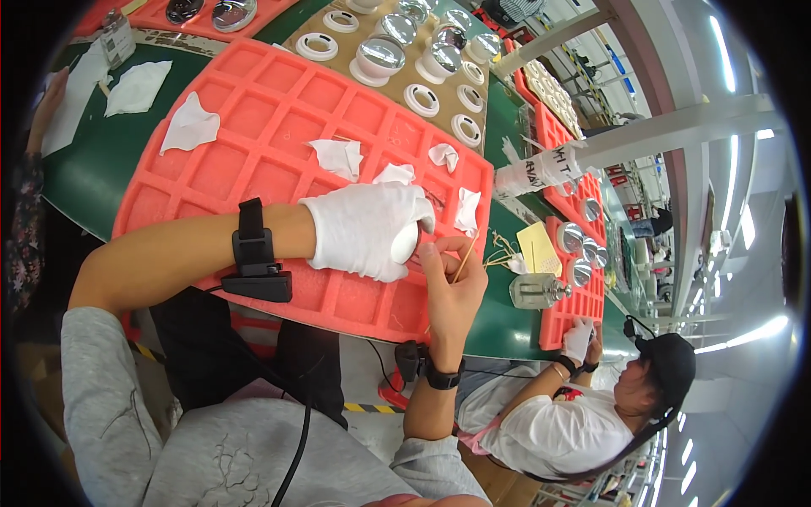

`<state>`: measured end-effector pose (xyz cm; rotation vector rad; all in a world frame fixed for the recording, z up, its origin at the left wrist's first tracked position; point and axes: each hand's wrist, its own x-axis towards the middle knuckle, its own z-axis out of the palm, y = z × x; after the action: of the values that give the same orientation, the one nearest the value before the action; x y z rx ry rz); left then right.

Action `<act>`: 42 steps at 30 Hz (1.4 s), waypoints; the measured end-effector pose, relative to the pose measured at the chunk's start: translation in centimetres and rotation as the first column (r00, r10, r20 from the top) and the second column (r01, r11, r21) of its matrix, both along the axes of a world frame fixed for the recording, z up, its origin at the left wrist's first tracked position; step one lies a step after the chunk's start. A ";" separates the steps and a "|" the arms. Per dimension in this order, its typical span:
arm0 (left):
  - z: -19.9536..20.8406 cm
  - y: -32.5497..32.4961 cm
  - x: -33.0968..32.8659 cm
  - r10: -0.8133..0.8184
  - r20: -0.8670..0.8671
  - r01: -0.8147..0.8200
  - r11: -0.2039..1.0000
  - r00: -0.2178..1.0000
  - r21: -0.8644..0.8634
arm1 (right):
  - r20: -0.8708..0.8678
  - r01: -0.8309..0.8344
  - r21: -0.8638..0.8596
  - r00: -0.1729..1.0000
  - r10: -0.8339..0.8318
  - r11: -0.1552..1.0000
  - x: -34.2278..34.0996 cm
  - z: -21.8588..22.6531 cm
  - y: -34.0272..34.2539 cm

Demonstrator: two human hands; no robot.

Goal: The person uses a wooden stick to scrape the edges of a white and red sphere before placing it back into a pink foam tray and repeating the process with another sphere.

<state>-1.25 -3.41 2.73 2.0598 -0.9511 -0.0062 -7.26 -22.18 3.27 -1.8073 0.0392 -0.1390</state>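
My left hand (pixel 363 230), in a white glove, is closed around a small part with a smooth white rounded side (pixel 405 243); the rest of that part is hidden by the fingers. Close against it is my bare right hand (pixel 454 287), pinching a thin wooden stick (pixel 465 256). The stick's far tip cannot be made out. Both hands are above the near right part of a red compartment tray (pixel 245 110). Crumpled white cloths (pixel 338 158) lie on the tray beyond my gloved hand, and another white cloth (pixel 191 124) rests near its left side.
Beyond the tray, a brown board (pixel 346 63) bears white rings (pixel 317 46) and shiny domes on white bases (pixel 379 57). Right of my hands stand a clear bottle (pixel 535 291) and a yellow pad (pixel 539 249). A wrapped post (pixel 541 171) rises nearby; a co-worker (pixel 566 414) works at the right.
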 end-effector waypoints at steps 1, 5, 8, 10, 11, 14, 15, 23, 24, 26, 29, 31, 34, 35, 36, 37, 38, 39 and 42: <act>-0.1 -0.2 0.0 -0.004 0.023 0.004 1.000 1.000 0.007 | -0.006 -0.023 -0.052 1.000 0.022 0.998 -0.2 0.1 0.0; 0.0 0.5 0.0 0.014 0.050 -0.015 1.000 0.999 0.016 | 0.002 -0.088 -0.109 0.996 0.089 0.990 0.1 0.1 0.5; -1.1 0.1 0.1 -0.037 0.189 0.040 0.999 0.981 -0.012 | -0.017 -0.063 -0.051 0.998 0.063 0.997 0.0 -0.3 0.4; -0.7 -0.5 0.2 -0.064 0.141 0.058 0.997 0.988 0.049 | 0.003 -0.056 -0.019 0.998 0.056 0.998 -0.3 -0.1 0.1; -0.5 -0.6 0.2 -0.019 0.138 0.010 0.998 0.990 0.064 | 0.002 -0.104 -0.004 0.995 0.104 0.995 -0.2 -0.2 -0.3; -0.3 -0.3 0.1 0.012 0.074 -0.016 0.999 0.997 0.049 | 0.008 -0.115 -0.048 0.993 0.116 0.992 0.2 -1.1 -0.9; 0.1 -0.1 0.0 -0.012 0.056 0.009 0.998 0.998 0.056 | 0.046 -0.086 -0.073 0.995 0.089 0.994 0.3 -1.2 -0.7; 0.5 -0.3 -0.6 0.016 -0.037 -0.014 0.999 0.999 0.038 | 0.330 0.078 -0.331 0.943 0.038 0.941 -0.4 -1.7 0.0; 0.6 -0.5 -0.7 0.009 -0.037 -0.008 0.999 0.999 0.034 | 0.331 0.047 -0.318 0.941 0.065 0.947 -0.4 -1.6 0.4; 0.5 -0.4 -0.8 -0.018 -0.040 0.019 1.000 0.999 0.021 | 0.435 0.170 -0.557 0.894 0.111 0.813 -2.0 0.7 1.5; 0.8 -0.1 -0.9 -0.003 -0.054 0.005 0.999 0.999 0.035 | 0.478 0.247 -0.682 0.863 0.164 0.689 -2.2 1.5 1.8; 0.9 0.1 -1.0 -0.003 -0.057 0.006 0.999 0.998 0.041 | 0.457 0.263 -0.749 0.870 0.186 0.608 -2.1 1.5 1.6; 0.9 0.2 -1.0 -0.021 -0.051 0.023 0.999 0.998 0.039 | 0.544 0.346 -0.779 0.788 0.288 0.523 -1.7 1.8 1.9; 0.9 0.1 -1.0 -0.020 -0.047 0.022 0.999 0.999 0.040 | 0.576 0.391 -0.787 0.743 0.341 0.477 -1.5 1.9 1.9; 0.8 0.0 -0.9 -0.022 -0.058 0.024 0.999 0.998 0.039 | 0.578 0.393 -0.785 0.741 0.341 0.478 -1.4 2.0 1.9; 0.7 0.0 -0.9 -0.024 -0.070 0.027 0.999 0.997 0.037 | 0.527 0.365 -0.812 0.793 0.304 0.455 -1.4 2.0 1.8; 0.6 -0.1 -0.8 -0.026 -0.081 0.029 0.999 0.996 0.034 | 0.472 0.335 -0.838 0.840 0.266 0.431 -1.4 2.0 1.7; 0.4 -0.2 -0.7 -0.024 -0.079 0.026 0.999 0.997 0.033 | 0.414 0.301 -0.862 0.882 0.224 0.409 -1.3 2.0 1.6; -0.3 -0.5 -0.2 -0.036 -0.031 0.037 0.999 0.999 0.035 | 0.405 0.286 -0.868 0.880 0.248 0.406 -1.0 2.2 1.3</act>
<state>-1.44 -3.92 2.40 2.0693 -0.9760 -0.0739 -8.28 -20.86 5.45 -2.8590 -0.4835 -0.7734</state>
